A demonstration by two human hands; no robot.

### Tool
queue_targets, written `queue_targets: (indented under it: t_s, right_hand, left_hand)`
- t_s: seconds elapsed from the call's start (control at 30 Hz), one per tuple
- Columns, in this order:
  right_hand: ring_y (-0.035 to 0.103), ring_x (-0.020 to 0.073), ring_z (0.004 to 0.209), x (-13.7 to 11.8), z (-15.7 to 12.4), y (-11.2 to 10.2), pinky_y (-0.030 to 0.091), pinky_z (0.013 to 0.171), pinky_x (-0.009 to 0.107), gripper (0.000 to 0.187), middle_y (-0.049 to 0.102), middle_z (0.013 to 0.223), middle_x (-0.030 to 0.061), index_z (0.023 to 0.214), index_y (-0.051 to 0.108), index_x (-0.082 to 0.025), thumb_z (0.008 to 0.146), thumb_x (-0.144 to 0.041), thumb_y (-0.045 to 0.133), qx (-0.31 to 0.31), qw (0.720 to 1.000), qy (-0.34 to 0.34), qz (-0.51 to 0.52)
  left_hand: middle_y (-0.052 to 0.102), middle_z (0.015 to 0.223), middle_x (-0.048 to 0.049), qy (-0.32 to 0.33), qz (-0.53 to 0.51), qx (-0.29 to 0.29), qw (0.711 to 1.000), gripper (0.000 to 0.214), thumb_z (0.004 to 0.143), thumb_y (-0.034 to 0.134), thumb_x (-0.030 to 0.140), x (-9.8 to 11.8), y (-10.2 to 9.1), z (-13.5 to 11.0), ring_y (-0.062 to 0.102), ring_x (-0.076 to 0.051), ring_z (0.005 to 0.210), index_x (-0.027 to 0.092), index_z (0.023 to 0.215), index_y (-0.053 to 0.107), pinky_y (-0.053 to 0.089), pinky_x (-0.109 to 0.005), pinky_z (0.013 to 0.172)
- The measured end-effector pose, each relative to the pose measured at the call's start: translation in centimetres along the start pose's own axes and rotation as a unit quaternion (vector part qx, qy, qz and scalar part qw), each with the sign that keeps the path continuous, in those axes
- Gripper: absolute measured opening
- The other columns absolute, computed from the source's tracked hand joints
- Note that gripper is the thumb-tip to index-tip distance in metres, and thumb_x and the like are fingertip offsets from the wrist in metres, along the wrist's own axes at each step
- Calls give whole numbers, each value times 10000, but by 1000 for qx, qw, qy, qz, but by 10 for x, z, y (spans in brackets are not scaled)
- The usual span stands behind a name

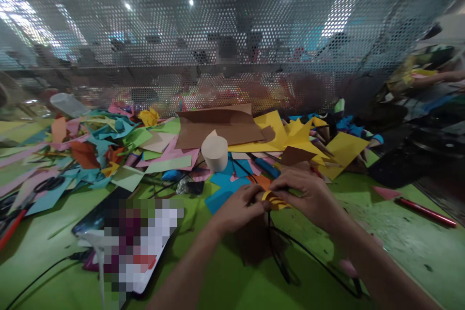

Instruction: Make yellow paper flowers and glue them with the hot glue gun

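Note:
Both my hands meet over the green table, right of centre. My left hand [238, 207] pinches the left end of a small yellow folded paper piece [277, 201] that shows curved, layered bands. The right end of the same piece lies between the bent fingers of my right hand [308, 194]. A thin black cord [308, 248] runs just below the paper; whether it is joined to it I cannot tell. Beneath my left hand is a dark brownish patch that I cannot make out. Just beyond my hands lie blue paper [225, 193] and a white paper roll [215, 153].
Coloured paper scraps [98, 140], a brown sheet [218, 128] and yellow sheets [281, 131] heap along a perforated metal screen [225, 24]. Left are scissors [49, 184] and a blurred-out device [152, 247]. A red pen [425, 212] lies right. Another person's arm [441, 77] shows far right.

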State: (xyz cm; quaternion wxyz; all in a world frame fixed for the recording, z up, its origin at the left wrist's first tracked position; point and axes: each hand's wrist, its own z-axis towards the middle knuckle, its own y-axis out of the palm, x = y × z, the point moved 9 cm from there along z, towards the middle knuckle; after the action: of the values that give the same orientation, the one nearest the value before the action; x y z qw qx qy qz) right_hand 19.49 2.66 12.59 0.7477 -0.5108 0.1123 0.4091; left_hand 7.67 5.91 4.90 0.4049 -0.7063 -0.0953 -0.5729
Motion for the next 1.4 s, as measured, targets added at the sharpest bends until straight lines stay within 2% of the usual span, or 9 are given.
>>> queue_targets:
  t_s: [0.13,0.33,0.53,0.77,1.1,1.23,1.4]
  right_hand:
    - [709,189,811,-2,-1,-1,553,724,282,103,749,867,39,912,734,-224,895,-187,639,2,1000,-3,-3]
    - [705,184,816,-5,-1,2,544,716,276,119,742,875,35,925,732,-234,902,-175,631,-7,1000,-13,-10]
    - [694,173,801,-12,-1,4,527,704,270,123,733,861,31,920,724,-227,914,-163,619,-5,999,-40,-26]
    - [694,173,827,-8,-1,5,527,730,269,129,732,890,34,936,721,-227,917,-154,617,-15,999,-27,-14]
    - [668,179,892,-20,0,-2,523,764,283,97,703,946,52,961,713,-214,929,-200,622,-6,998,-51,-24]
    - [672,187,879,-27,1,-3,528,748,293,128,711,940,61,988,724,-210,921,-175,620,9,995,-75,-59]
    - [674,198,868,-32,0,-2,531,733,315,162,719,938,73,1008,728,-199,928,-165,591,14,991,-95,-96]
  left_hand:
    - [639,1060,-37,-12,13,6,1000,258,930,478,434,2,-2,-1,574,-223,1038,232,1019,612,451,-321,905]
    - [641,1072,-29,10,31,13,999,254,895,550,439,0,0,0,573,-227,1050,240,1045,602,434,-321,908]
    - [606,924,-17,13,43,18,999,240,930,470,430,1,-1,0,567,-206,942,213,884,560,432,-295,813]
    - [625,1034,-22,2,-48,-4,999,214,936,478,406,-4,1,-1,574,-209,1011,236,995,595,460,-305,878]
    - [631,1245,-82,-59,-148,5,987,473,924,467,600,-18,0,-3,534,-279,1177,216,1146,630,430,-401,1018]
    - [637,1238,-97,-71,-178,14,981,501,900,498,625,-23,-1,-3,532,-289,1173,203,1129,641,429,-420,1029]
    - [637,1197,-86,-69,-190,16,979,410,904,522,543,-23,-1,-3,535,-273,1147,196,1085,646,425,-411,1028]
